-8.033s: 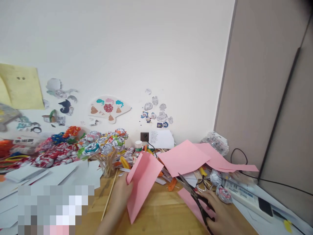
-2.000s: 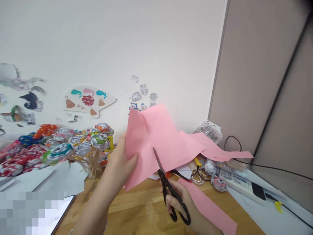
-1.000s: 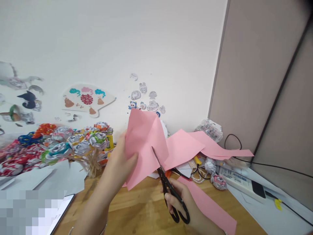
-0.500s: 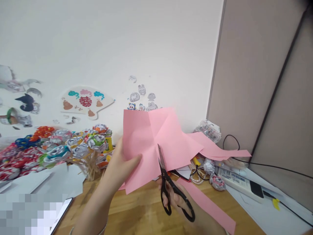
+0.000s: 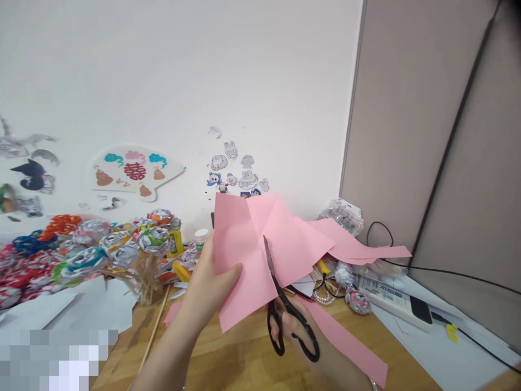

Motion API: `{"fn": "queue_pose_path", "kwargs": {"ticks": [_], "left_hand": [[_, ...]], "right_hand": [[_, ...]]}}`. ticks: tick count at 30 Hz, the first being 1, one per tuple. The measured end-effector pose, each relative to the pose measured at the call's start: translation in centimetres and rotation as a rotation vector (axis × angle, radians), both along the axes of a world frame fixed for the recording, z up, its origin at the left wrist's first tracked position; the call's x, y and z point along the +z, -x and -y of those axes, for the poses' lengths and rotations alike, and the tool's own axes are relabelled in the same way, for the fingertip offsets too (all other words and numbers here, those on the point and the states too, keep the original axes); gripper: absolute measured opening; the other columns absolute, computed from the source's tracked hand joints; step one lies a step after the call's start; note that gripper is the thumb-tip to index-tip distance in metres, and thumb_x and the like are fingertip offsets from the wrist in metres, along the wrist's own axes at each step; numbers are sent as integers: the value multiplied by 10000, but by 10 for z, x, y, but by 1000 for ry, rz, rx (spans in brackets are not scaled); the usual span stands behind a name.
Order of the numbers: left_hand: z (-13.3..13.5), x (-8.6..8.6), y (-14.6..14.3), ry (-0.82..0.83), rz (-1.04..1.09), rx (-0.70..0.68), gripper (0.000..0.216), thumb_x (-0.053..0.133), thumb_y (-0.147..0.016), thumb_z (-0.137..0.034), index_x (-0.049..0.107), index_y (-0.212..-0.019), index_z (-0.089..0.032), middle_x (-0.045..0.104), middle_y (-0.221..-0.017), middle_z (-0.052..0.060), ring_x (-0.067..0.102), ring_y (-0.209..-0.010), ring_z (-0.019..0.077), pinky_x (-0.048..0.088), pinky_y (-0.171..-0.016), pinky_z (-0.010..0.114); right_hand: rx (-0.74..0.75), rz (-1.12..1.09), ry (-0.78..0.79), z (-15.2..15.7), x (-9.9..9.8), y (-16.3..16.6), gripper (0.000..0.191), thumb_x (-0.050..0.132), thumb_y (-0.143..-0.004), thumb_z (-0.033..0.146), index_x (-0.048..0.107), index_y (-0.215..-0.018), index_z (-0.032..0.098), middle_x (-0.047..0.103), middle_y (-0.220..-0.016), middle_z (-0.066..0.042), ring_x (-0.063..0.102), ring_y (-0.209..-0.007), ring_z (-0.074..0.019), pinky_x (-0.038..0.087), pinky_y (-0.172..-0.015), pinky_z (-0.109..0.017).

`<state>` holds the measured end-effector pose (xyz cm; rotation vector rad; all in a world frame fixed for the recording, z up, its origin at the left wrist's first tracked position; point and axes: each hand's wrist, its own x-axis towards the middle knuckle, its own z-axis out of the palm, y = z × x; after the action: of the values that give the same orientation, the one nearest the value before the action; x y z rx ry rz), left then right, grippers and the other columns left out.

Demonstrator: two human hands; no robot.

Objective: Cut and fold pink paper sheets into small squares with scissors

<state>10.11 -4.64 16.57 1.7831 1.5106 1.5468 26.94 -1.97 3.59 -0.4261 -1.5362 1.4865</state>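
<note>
My left hand grips a creased sheet of pink paper by its left side, the thumb in front and the fingers hidden behind. In my right hand is a pair of black-handled scissors, fingers through the loops. Their blades point up at the middle of the sheet, and the paper's lower edge lies against them. How far apart the blades are is hard to make out. A long pink strip lies on the table under my right forearm.
More pink paper spreads at the right, above a white power strip and cables. Twisted paper flowers on sticks crowd the left, with white sheets before them. A small white-lided jar stands behind my left hand. Stickers cover the wall.
The pink sheet has dropped a little and turned slightly, its left part shifting right with my left hand. The scissors' handles have come closer together. The view has shifted slightly.
</note>
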Motion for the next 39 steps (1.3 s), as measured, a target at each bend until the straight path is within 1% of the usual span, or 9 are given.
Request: {"fn": "queue_pose_path", "kwargs": {"ticks": [4, 10, 13, 20, 26, 29, 32, 39], "left_hand": [[0, -1, -1, -11, -15, 3, 640, 541, -687, -167, 324, -1284, -239, 439, -1300, 91, 439, -1176, 259, 394, -930, 404], [0, -2, -2, -28, -50, 22, 604, 520, -706, -164, 324, -1272, -241, 448, -1282, 87, 435, -1174, 246, 384, -935, 397], [0, -2, -3, -31, -61, 32, 608, 518, -702, -163, 322, -1273, -239, 457, -1272, 85, 439, -1169, 251, 377, -941, 401], [2, 0, -4, -28, -86, 46, 616, 514, -703, -162, 315, -1282, -230, 463, -1265, 83, 449, -1158, 250, 380, -938, 385], [0, -1, -5, -29, -79, 51, 605, 512, -695, -157, 331, -1270, -221, 475, -1244, 83, 457, -1143, 248, 385, -926, 383], [-1, -1, -6, -28, -77, 60, 611, 519, -688, -149, 335, -1268, -214, 491, -1218, 87, 474, -1118, 251, 397, -908, 384], [-2, -1, -6, -32, -80, 63, 613, 527, -685, -147, 338, -1264, -207, 481, -1228, 88, 467, -1125, 250, 383, -926, 383], [-2, -3, -5, -23, -63, 48, 618, 530, -688, -146, 327, -1268, -208, 485, -1221, 83, 474, -1114, 240, 385, -923, 377]], "right_hand": [[-23, 17, 6, 5, 5, -1, 408, 536, -732, 564, 519, -815, 165, 492, -578, 8, 454, -506, -111, 347, -453, -226], [-93, 27, 22, 24, 28, -1, 361, 515, -768, 530, 476, -783, 172, 470, -577, 22, 434, -471, -94, 311, -447, -222], [-110, 20, 0, 28, 33, -1, 373, 521, -758, 536, 463, -772, 169, 451, -552, 35, 402, -457, -83, 294, -445, -220], [-141, 66, 50, 23, 29, 0, 381, 547, -733, 534, 458, -774, 166, 436, -509, 50, 393, -437, -80, 290, -424, -206], [-168, 112, 85, 25, 34, 1, 397, 543, -712, 555, 447, -750, 172, 414, -468, 70, 357, -396, -68, 281, -388, -195], [-175, 119, 77, 25, 34, 1, 412, 540, -707, 568, 439, -757, 172, 414, -467, 69, 366, -403, -72, 284, -395, -198], [-181, 129, 56, 24, 31, 1, 419, 533, -705, 583, 432, -748, 178, 412, -462, 68, 379, -402, -79, 289, -399, -204], [-188, 132, 75, 24, 29, 1, 409, 535, -711, 577, 433, -751, 182, 407, -462, 71, 380, -406, -84, 298, -406, -210]]}}
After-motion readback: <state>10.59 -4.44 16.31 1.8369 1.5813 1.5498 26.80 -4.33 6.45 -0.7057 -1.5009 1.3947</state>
